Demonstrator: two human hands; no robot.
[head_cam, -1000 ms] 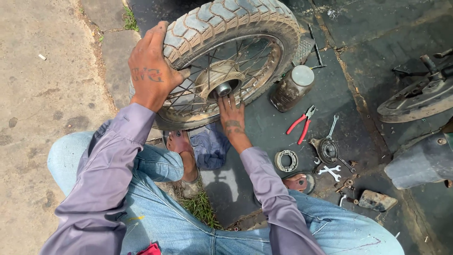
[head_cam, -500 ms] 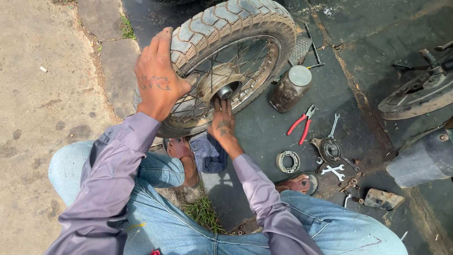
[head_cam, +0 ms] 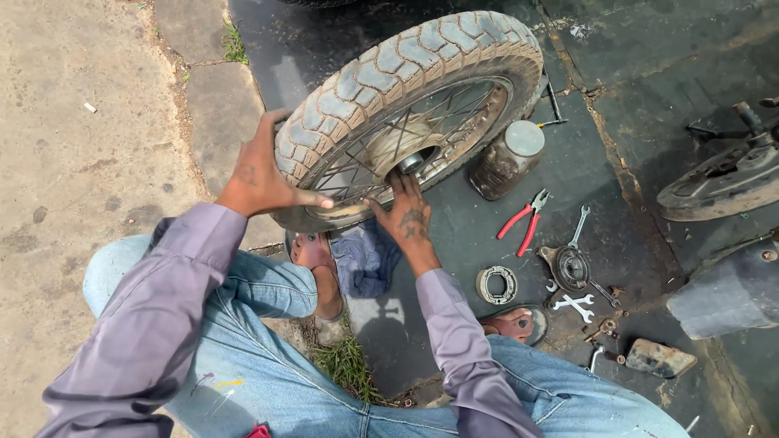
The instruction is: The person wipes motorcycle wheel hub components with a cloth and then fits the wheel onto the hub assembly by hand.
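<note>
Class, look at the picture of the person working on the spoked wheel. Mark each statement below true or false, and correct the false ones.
1. The left hand grips the tyre of the wheel. True.
2. The right hand holds the red-handled pliers. False: the pliers lie on the ground; the hand is at the wheel hub.
3. A jar with a pale lid stands beside the wheel. True.
4. The wheel has solid discs, not spokes. False: thin wire spokes show.

This is an outdoor roadside repair workshop: a spoked motorcycle wheel (head_cam: 414, 113), red pliers (head_cam: 522, 221), wrenches (head_cam: 578, 306) and a brake part (head_cam: 497, 285) lie on oily pavement (head_cam: 633, 122).
</note>
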